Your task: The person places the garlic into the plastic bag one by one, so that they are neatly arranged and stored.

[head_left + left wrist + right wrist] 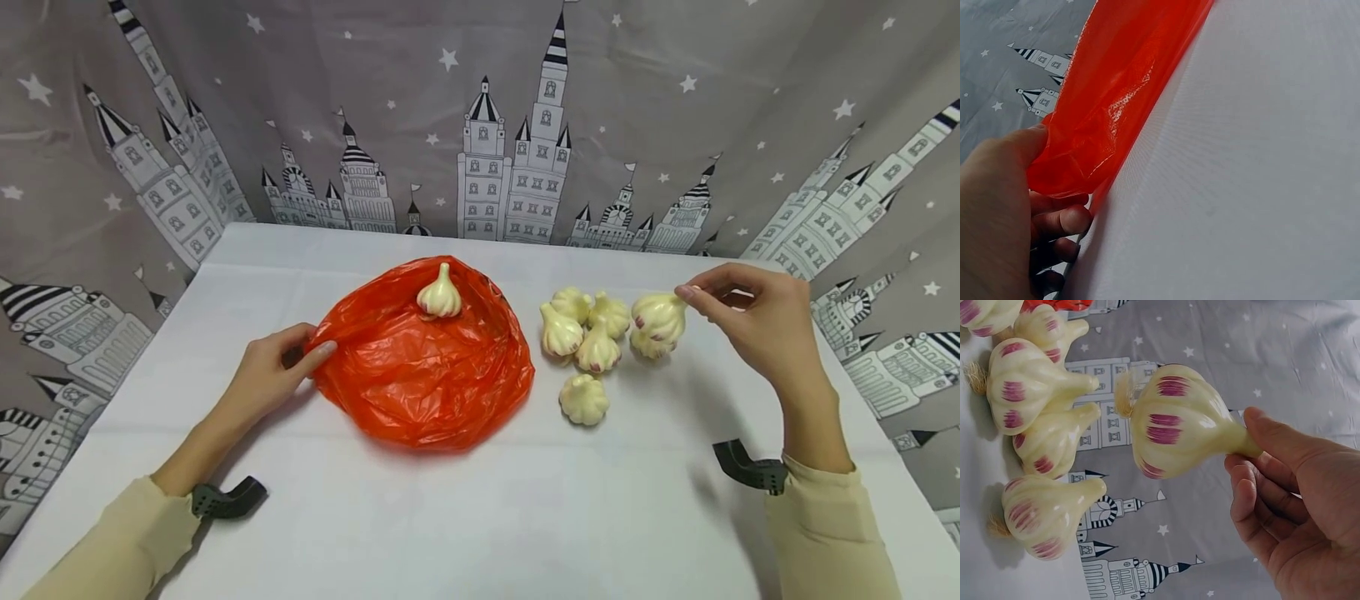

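Observation:
My left hand (273,367) pinches the left rim of an open red plastic bag (420,392), thumb on the inner side. One garlic bulb (440,296) sits in the bag toward its back, stem up. Over on the right, my right hand (765,321) pinches another garlic bulb (1179,422) by its stem, roots pointing away from the hand. In the head view this held garlic overlaps a bulb (651,345) behind it. The left wrist view shows my thumb and fingers gripping the bag's edge; the bag's inside is hidden there.
Several more garlic bulbs (598,348) lie clustered right of the bag, with a single bulb (584,400) nearer the front. Everything rests on a white-covered table (480,525). A grey curtain (420,108) printed with castles and stars hangs behind the table.

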Demonstrator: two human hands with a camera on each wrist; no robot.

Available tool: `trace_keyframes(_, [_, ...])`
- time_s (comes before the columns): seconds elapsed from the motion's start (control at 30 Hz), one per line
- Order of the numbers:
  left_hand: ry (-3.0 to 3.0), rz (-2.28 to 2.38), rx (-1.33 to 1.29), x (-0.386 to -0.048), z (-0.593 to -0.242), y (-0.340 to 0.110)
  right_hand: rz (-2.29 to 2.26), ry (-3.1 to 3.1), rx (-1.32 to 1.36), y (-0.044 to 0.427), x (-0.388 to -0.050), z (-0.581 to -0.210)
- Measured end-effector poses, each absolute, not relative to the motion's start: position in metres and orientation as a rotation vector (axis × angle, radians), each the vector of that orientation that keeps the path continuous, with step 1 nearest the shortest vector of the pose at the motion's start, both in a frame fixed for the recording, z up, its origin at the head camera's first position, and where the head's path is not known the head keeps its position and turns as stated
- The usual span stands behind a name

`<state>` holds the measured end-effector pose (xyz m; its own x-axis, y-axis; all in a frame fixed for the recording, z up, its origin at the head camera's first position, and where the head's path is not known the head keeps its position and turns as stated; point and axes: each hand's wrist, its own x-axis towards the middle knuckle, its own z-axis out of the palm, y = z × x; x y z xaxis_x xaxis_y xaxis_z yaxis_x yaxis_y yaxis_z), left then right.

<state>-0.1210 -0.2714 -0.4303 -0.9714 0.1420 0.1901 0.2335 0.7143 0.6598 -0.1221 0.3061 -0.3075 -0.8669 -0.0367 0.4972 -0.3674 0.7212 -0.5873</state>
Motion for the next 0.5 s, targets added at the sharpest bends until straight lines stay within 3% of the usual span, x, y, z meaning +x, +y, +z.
trace_keyframes(0.5, [-2.793,-1.096,-0.304,-0.1197,-0.4314,-0.273,0.955,-2.426,0.325,0.3004,-0.1191,-0.3039])
